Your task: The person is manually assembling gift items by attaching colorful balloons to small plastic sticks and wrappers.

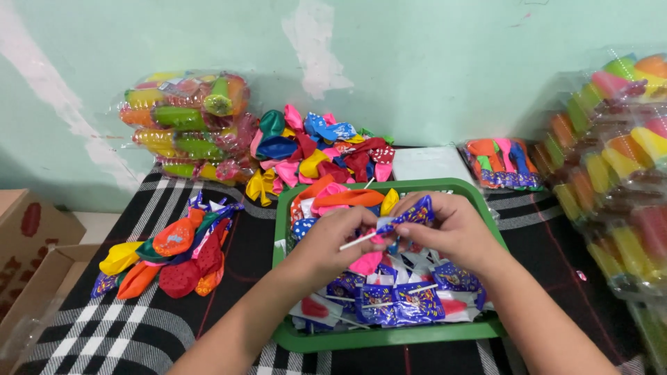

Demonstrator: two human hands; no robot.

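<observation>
Both hands — left [333, 239], right [451, 232] — grip clamped on a blue wrapper [410, 215] above green tray [389, 337].

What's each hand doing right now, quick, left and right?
Left hand: closed, pinching a white stick.
Right hand: closed on a blue paper wrapper.

Tray [281, 229] centre on surface [243, 278] — loose balloon pile [319, 149] behind it, balloon bundle [170, 253] left, packed bags [611, 173] right.

Clear bagged balloon packs [187, 121] against wall; blue printed packets [399, 302] in green tray [389, 337]; cardboard boxes [28, 236] left
</observation>
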